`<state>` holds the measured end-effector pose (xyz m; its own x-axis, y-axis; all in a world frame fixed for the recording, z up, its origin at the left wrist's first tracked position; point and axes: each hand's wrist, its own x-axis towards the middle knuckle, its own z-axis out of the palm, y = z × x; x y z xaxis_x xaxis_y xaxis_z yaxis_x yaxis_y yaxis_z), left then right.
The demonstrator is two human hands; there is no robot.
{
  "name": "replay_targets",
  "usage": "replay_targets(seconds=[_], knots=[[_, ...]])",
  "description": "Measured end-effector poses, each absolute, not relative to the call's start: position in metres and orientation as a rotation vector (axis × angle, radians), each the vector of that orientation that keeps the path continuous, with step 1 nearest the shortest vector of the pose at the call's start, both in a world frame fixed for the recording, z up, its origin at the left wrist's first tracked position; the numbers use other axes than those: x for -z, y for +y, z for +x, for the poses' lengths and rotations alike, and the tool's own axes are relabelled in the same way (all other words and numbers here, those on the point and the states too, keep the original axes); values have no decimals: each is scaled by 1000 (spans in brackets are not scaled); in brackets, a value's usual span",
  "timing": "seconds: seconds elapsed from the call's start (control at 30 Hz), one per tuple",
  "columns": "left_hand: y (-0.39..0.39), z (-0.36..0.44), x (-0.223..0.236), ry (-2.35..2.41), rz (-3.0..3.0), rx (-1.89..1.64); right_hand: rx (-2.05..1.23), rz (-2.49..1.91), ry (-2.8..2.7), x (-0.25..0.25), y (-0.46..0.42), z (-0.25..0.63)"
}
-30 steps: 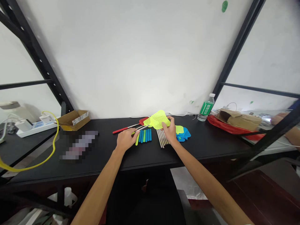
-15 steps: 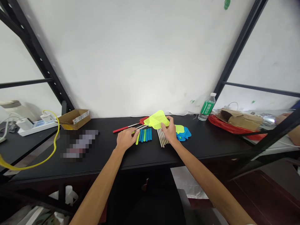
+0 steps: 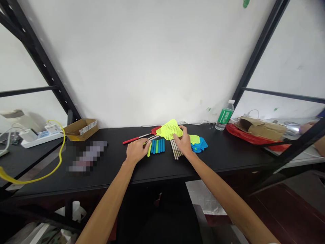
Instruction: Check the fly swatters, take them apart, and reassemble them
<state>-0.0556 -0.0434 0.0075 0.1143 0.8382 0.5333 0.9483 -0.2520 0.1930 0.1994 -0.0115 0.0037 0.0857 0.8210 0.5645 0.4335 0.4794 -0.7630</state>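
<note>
Between my hands is a yellow-green fly swatter (image 3: 172, 130) with a perforated head. My right hand (image 3: 183, 140) pinches the right edge of that head. My left hand (image 3: 137, 149) is closed around its handle end, where metal rods show by the fingers. A red fly swatter (image 3: 132, 140) lies behind my left hand, its head partly covered. Several blue and green handle grips (image 3: 158, 146) lie in a row between my hands. Bare metal rods (image 3: 175, 150) lie beside my right hand, partly under it. Right of it are stacked blue swatter heads (image 3: 200, 145) with a yellow-green head (image 3: 194, 139) on top.
A water bottle (image 3: 224, 116) stands at the back right, near a red bag (image 3: 237, 135) and torn cardboard (image 3: 265, 128). On the left are an open cardboard box (image 3: 81, 130), a power strip (image 3: 42, 138) and a yellow cable (image 3: 60, 154). Black posts frame the black table (image 3: 106, 183).
Both hands keep nearly the same hold on the yellow-green fly swatter. The view has shifted very slightly; nothing else has visibly moved.
</note>
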Motion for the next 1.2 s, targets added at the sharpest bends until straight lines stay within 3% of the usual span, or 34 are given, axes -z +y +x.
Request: replay_targets(seconds=[0.47,0.83,1.2], knots=[[-40,-54,-8,-1911,-2081,884,56,-1316,-1814,-4,-16,185],[-33,-49,-3,-1931,-2166,559,85,-1429,-1960,-7,-22,183],[-33,-49,0,-1712,-2295,584,196,-1638,-1979,2,-13,184]])
